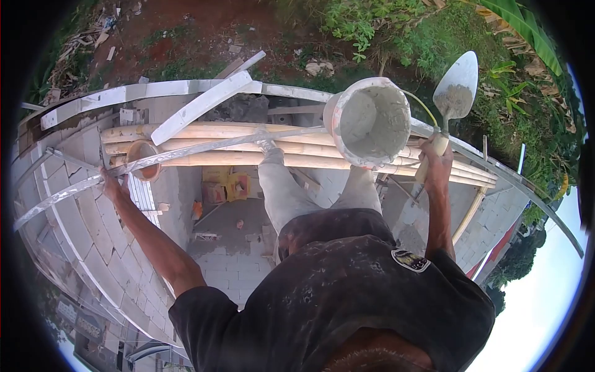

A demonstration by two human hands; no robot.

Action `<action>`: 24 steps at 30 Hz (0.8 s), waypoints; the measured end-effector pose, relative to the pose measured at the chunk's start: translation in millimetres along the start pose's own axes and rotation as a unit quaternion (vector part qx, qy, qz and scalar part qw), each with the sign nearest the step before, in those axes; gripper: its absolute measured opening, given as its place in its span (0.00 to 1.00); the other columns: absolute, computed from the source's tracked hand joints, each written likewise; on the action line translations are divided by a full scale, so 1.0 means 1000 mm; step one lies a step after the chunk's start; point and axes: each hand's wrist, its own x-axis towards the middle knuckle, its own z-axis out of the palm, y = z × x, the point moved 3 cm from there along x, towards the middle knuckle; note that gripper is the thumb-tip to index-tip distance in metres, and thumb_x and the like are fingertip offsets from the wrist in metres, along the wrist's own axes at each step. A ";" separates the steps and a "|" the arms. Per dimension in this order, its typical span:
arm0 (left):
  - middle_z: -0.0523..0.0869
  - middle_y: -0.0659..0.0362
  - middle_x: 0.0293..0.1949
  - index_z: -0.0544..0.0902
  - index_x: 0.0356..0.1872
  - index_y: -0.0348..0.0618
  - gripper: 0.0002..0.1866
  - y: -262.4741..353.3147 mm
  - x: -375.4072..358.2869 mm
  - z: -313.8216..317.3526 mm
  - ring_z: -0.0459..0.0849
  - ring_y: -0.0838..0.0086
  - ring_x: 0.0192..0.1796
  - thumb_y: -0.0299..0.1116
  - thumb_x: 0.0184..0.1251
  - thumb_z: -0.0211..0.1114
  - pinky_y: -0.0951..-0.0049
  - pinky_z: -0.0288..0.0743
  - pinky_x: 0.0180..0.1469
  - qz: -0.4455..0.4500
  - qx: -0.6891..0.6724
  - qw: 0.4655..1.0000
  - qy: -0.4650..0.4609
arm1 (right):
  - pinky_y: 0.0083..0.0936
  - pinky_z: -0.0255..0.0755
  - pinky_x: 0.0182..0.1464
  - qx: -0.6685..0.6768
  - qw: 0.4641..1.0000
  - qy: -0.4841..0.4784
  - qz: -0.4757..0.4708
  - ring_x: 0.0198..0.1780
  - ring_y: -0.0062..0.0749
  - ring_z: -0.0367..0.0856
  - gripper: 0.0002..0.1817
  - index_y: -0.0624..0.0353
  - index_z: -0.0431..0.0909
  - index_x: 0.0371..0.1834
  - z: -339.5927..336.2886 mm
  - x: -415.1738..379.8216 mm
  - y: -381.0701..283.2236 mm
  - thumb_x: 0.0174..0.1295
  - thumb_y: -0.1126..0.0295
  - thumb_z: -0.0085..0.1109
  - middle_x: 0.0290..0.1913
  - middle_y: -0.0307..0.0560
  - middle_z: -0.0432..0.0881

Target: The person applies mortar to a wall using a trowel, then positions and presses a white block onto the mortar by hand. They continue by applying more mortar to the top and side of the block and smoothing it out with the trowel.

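Observation:
My left hand (115, 186) is closed on a long, pale metal straightedge (217, 144) that runs up to the bucket. A brown round tub (146, 173) sits just beyond that hand, partly behind the straightedge. In my right hand (437, 158) is the handle of a pointed trowel (457, 93), its blade up and smeared with grey mortar. The mortar-coated bucket (375, 124) stands between my hands, left of the trowel, tipped so its inside shows. Its thin yellow handle (423, 106) reaches over to the right hand.
Bamboo poles (235, 146) lie across beneath my feet, high over a floor (232, 270) with yellow sacks (238, 186). A white board (201, 106) slants over the block wall's edge. Block walling (102, 232) rises at left; plants (384, 31) grow beyond the wall.

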 end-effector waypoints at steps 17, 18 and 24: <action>0.65 0.50 0.70 0.52 0.74 0.47 0.40 -0.306 -0.032 0.170 0.72 0.52 0.67 0.49 0.70 0.63 0.44 0.83 0.54 -0.135 0.113 0.984 -0.009 | 0.20 0.68 0.32 -0.117 0.993 -0.014 0.020 0.29 0.21 0.73 0.11 0.57 0.72 0.42 -0.048 0.079 0.118 0.59 0.71 0.63 0.30 0.37 0.74; 0.65 0.50 0.70 0.52 0.75 0.47 0.40 -0.307 -0.037 0.173 0.72 0.53 0.66 0.49 0.71 0.63 0.44 0.83 0.54 -0.119 0.147 0.982 -0.028 | 0.20 0.68 0.32 -0.118 0.993 -0.021 0.018 0.29 0.21 0.73 0.12 0.57 0.72 0.43 -0.053 0.086 0.126 0.59 0.71 0.63 0.30 0.38 0.74; 0.70 0.54 0.66 0.56 0.75 0.51 0.34 -0.323 -0.011 0.173 0.75 0.53 0.63 0.50 0.74 0.58 0.33 0.75 0.57 -0.095 0.150 0.984 -0.033 | 0.20 0.66 0.31 -0.125 0.991 -0.050 0.026 0.27 0.19 0.71 0.09 0.57 0.72 0.38 -0.076 0.116 0.159 0.57 0.72 0.63 0.30 0.37 0.73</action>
